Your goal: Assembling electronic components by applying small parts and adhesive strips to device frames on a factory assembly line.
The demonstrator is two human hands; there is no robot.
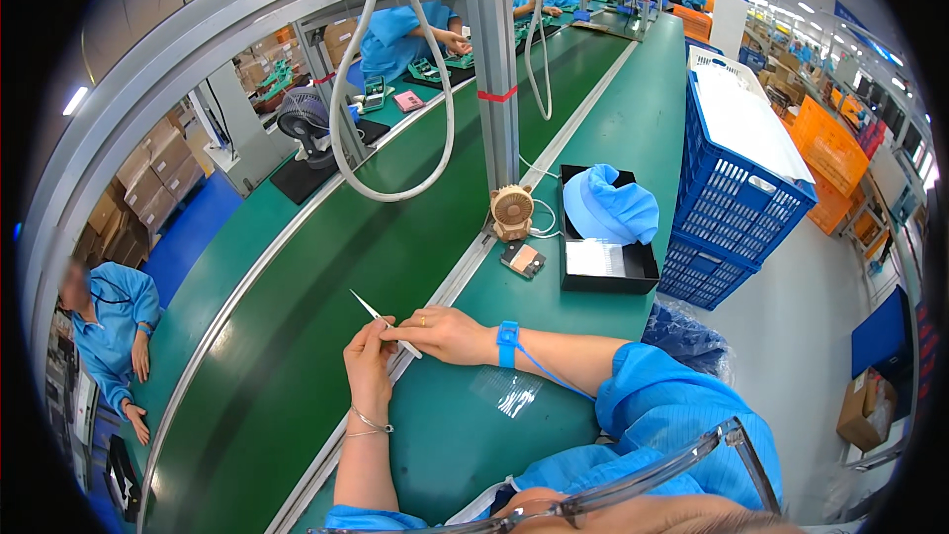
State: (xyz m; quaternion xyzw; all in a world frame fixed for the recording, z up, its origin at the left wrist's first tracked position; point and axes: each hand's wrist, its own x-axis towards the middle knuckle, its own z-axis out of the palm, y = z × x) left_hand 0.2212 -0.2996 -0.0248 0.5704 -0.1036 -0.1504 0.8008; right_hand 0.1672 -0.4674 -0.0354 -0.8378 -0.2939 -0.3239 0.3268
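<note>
My two hands meet over the metal edge beside the green conveyor belt. Pale, pointed tweezers (366, 305) slant between them, tip toward the far left and rear end showing below my fingers. My left hand (368, 351) is closed, thumb and fingertips pinched at the tweezers. Coming from the right, my right hand (445, 334) has its fingers closed on the same tweezers; anything smaller between the fingertips is hidden. A blue wrist strap (508, 344) with a cord circles my right wrist. On the green bench near my right forearm lies a clear plastic sheet (509, 392).
A small tan fan (512, 210), a dark flat device (522, 259) and a black tray (613, 280) holding a blue cap (611, 206) stand beyond my hands. Blue crates (736, 178) stack at right. A metal post (489, 69) and hanging cable (371, 193) rise ahead. Co-workers sit across the belt.
</note>
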